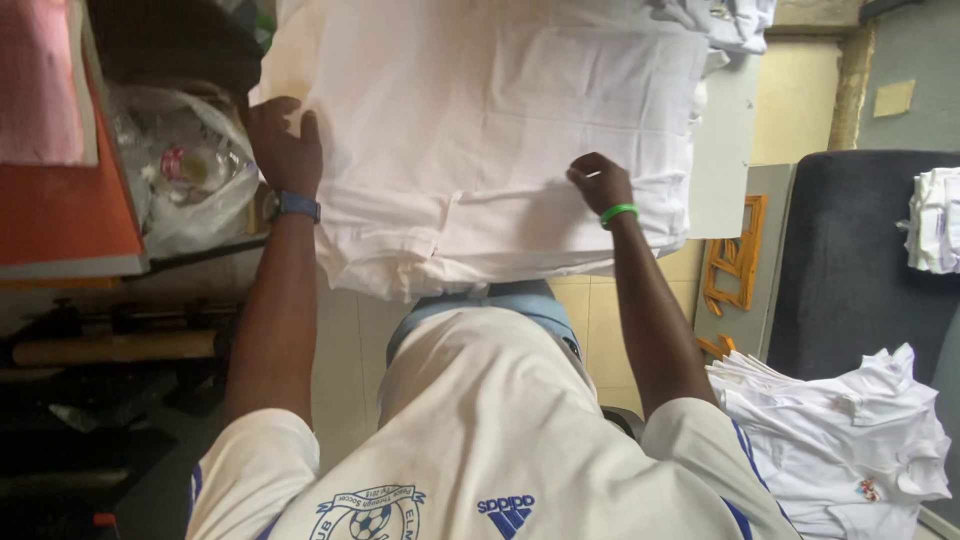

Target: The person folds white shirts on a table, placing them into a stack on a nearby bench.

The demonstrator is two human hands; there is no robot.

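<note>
A white shirt [500, 130] lies spread flat on a work surface in front of me, its collar end hanging over the near edge. My left hand [285, 145], with a blue watch at the wrist, rests flat on the shirt's left side, fingers apart. My right hand [598, 182], with a green wristband, pinches the cloth on the shirt's right side with curled fingers.
A pile of folded white shirts [840, 440] lies at the lower right, another stack [935, 220] on a dark chair [850, 250]. A clear plastic bag [185, 170] sits at left beside an orange board [60, 215]. An orange wooden frame [735, 255] leans at right.
</note>
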